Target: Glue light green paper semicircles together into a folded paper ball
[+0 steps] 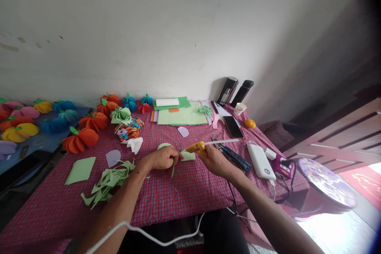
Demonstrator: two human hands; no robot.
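Observation:
My right hand is wrapped round a yellow hot glue gun, with a long whitish glue stick jutting from its back to the right. The gun's nozzle points left, towards the fingers of my left hand. Those fingers are closed on folded green paper, whose edge hangs below them; the rest is hidden by the hand. Beneath the nozzle lies a light green paper piece. Another rounded green piece shows just behind my left hand.
Left of my forearm are green paper scraps and stacked green sheets. Several paper pumpkins stand at the back left. To the right lie scissors, a phone, a white power bank and a purple power strip with cables.

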